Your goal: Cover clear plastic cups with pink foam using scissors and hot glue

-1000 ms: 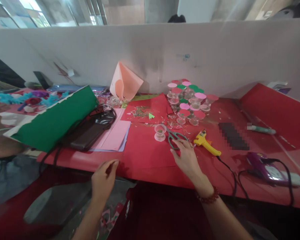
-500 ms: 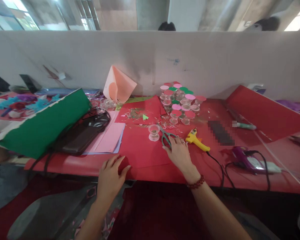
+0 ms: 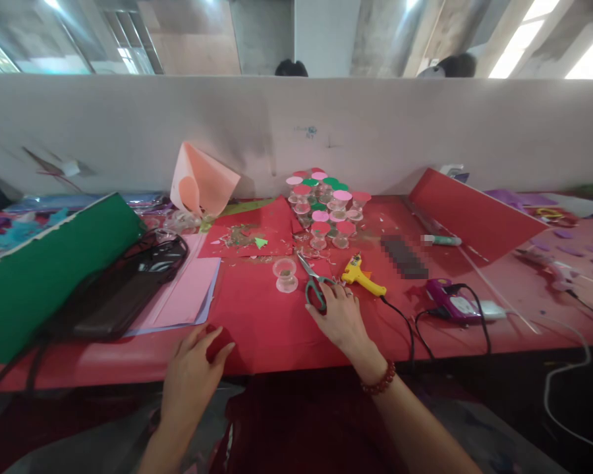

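At the front edge of the table, my left hand (image 3: 192,368) is open, fingers loosely spread, holding nothing. My right hand (image 3: 342,317) reaches over the green-handled scissors (image 3: 315,289) lying on red sheets, its fingers on one handle loop and partly hiding it. The scissors' blades point away from me. Just left of them, a small clear spool-shaped cup (image 3: 285,276) stands on the red sheet (image 3: 257,316). To the right of my fingers lies a yellow glue gun (image 3: 363,276). Behind is a cluster of similar clear cups topped with pink, red and green discs (image 3: 326,204).
Left are pink sheets (image 3: 182,293), a dark bag (image 3: 123,296) and a green board (image 3: 54,283). Paper scraps (image 3: 244,236) lie behind the cup. On the right are a purple corded device (image 3: 452,303), a glue stick-like tube (image 3: 445,240) and a red board (image 3: 474,210). A white partition (image 3: 178,112) runs behind.
The view has turned right, so the table things appear further left. My right hand stays at the scissors, which sit slightly further from the single cup. My left hand remains at the table edge.
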A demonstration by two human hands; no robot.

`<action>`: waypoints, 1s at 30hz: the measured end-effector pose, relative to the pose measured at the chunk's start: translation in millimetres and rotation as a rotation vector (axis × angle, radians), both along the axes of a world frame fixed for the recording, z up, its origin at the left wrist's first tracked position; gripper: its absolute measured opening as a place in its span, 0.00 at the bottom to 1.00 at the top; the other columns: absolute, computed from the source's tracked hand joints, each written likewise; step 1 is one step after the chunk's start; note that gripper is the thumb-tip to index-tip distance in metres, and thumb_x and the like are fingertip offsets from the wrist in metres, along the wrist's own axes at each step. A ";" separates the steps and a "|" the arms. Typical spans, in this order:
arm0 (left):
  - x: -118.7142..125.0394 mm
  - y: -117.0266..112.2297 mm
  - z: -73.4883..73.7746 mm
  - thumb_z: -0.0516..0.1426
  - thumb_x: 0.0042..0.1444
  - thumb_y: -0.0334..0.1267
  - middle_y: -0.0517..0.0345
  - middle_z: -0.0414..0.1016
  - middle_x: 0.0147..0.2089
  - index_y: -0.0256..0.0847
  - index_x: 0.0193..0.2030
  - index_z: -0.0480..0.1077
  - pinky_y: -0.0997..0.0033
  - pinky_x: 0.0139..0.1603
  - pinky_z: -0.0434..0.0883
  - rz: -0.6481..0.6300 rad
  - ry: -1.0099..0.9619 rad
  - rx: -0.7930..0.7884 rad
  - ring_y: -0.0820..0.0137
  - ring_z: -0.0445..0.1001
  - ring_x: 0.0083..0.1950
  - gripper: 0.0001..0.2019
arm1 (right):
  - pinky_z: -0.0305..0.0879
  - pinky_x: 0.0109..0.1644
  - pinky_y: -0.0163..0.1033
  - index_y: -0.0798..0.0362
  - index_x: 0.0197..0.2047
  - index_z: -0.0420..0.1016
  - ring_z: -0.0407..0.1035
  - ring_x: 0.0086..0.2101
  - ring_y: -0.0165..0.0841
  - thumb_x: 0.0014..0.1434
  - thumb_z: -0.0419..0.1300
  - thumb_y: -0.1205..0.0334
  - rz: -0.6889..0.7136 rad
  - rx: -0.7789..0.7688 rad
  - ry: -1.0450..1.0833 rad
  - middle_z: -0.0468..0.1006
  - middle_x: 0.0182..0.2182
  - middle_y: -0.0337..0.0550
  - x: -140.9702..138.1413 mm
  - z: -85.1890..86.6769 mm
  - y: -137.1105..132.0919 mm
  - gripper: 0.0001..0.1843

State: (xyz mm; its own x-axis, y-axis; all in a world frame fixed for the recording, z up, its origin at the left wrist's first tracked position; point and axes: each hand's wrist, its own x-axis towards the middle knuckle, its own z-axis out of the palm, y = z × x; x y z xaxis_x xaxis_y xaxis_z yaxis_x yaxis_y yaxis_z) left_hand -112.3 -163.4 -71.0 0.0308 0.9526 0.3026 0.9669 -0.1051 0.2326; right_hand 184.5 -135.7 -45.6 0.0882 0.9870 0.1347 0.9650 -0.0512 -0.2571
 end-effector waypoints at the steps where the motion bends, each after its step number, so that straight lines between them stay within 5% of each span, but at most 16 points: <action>1: 0.2 0.9 0.6 0.55 0.56 0.48 0.41 0.74 0.53 0.33 0.48 0.76 0.54 0.58 0.66 0.006 -0.013 -0.018 0.53 0.70 0.54 0.22 | 0.61 0.52 0.52 0.53 0.60 0.67 0.66 0.50 0.50 0.62 0.55 0.46 -0.008 -0.001 -0.003 0.72 0.53 0.57 2.5 -0.5 -0.4 0.28; 11: 17.6 30.8 27.3 0.59 0.53 0.43 0.38 0.71 0.55 0.33 0.62 0.62 0.59 0.51 0.70 0.192 -0.199 -0.252 0.57 0.73 0.52 0.30 | 0.61 0.50 0.51 0.59 0.57 0.70 0.65 0.49 0.49 0.64 0.53 0.46 0.048 0.184 -0.049 0.73 0.49 0.60 3.5 -30.6 12.4 0.28; 19: 34.9 40.5 32.6 0.60 0.54 0.43 0.35 0.70 0.51 0.27 0.59 0.65 0.56 0.55 0.64 0.266 -0.026 -0.260 0.51 0.69 0.55 0.29 | 0.63 0.49 0.52 0.60 0.56 0.72 0.65 0.50 0.51 0.65 0.52 0.46 0.068 0.291 -0.079 0.73 0.48 0.62 2.0 -41.8 14.7 0.28; 26: 23.1 53.0 28.3 0.59 0.53 0.31 0.42 0.72 0.47 0.30 0.57 0.67 0.63 0.52 0.67 0.274 -0.291 -0.168 0.61 0.73 0.47 0.23 | 0.63 0.48 0.52 0.58 0.54 0.72 0.66 0.48 0.49 0.65 0.52 0.47 0.073 0.323 -0.117 0.73 0.48 0.60 4.1 -48.3 14.7 0.26; 30: 12.2 58.5 22.5 0.60 0.53 0.34 0.49 0.75 0.43 0.34 0.56 0.68 0.65 0.48 0.70 0.270 -0.511 -0.138 0.65 0.75 0.41 0.22 | 0.63 0.47 0.52 0.58 0.54 0.72 0.65 0.48 0.50 0.65 0.52 0.47 0.057 0.336 -0.105 0.73 0.48 0.61 1.5 -50.0 16.9 0.25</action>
